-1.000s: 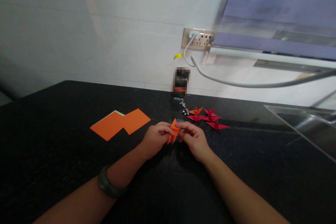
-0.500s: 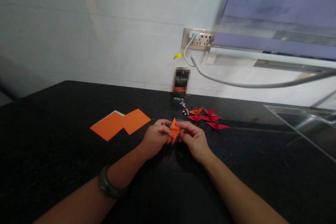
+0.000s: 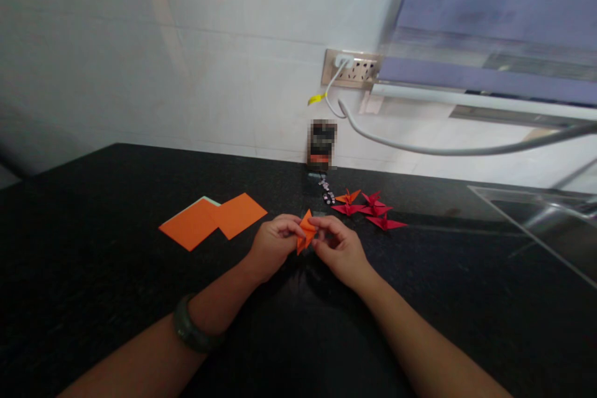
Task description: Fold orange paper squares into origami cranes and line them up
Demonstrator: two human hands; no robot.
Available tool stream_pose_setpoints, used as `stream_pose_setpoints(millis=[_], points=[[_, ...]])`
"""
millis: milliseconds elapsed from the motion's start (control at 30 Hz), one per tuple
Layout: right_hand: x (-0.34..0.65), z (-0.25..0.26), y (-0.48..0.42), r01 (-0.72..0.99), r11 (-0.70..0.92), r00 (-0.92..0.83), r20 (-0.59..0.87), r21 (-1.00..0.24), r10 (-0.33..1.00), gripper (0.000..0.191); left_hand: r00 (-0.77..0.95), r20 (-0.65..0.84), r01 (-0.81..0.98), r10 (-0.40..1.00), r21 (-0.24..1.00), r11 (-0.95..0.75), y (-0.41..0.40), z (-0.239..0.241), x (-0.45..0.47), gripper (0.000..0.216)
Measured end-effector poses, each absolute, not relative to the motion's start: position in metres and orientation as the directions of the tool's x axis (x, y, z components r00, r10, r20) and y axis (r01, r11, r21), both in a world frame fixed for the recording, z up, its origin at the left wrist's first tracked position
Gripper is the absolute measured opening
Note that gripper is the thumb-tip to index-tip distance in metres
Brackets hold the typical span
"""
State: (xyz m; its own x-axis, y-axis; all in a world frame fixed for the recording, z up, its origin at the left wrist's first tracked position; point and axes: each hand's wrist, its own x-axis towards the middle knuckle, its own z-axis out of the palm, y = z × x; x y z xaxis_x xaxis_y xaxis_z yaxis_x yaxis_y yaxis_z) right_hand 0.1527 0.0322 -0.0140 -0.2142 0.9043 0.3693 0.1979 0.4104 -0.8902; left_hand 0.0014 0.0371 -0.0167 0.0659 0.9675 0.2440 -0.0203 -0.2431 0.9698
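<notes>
Orange fold [image 3: 306,230], held over the counter [image 3: 93,286] by left hand [image 3: 273,247] and right hand [image 3: 345,256], each grip narrowed on it; dark object [image 3: 322,140], pixelated, any lettering obscured; yellow tag [image 3: 316,99], attached to cable [image 3: 420,148]

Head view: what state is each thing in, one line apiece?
Orange piece: folded, held in both hands
Left hand: gripping the piece
Right hand: gripping the piece
Sheets: flat, unfolded
Orange crane: folded, wings spread
Red cranes: folded, wings spread
Plug: in the socket
Bangle: worn on left arm
Pixelated item: upright, details hidden
</notes>
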Motion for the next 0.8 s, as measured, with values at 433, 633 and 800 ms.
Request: stream_pose_setpoints(millis=[433,633,800], points=[[0.1499,-0.0157,0.0255,0.310,0.523,-0.238,0.467,-0.794,0.851,0.036,0.044,0.217,-0.066,0.975,0.975,-0.214,0.0371,-0.0143,0.0039,0.006],[0.1515,-0.0117,0.0238,0.300,0.594,-0.270,0.530,-0.747,0.804,0.024,0.056,0.258,-0.026,0.964,0.966,-0.257,0.0372,-0.0144,0.0029,0.008],[0.1518,-0.0116,0.0260,0.322,0.628,-0.278,0.563,-0.709,0.778,0.033,0.027,0.236,0.001,0.971,0.972,-0.236,0.0371,-0.0145,0.0032,0.007]])
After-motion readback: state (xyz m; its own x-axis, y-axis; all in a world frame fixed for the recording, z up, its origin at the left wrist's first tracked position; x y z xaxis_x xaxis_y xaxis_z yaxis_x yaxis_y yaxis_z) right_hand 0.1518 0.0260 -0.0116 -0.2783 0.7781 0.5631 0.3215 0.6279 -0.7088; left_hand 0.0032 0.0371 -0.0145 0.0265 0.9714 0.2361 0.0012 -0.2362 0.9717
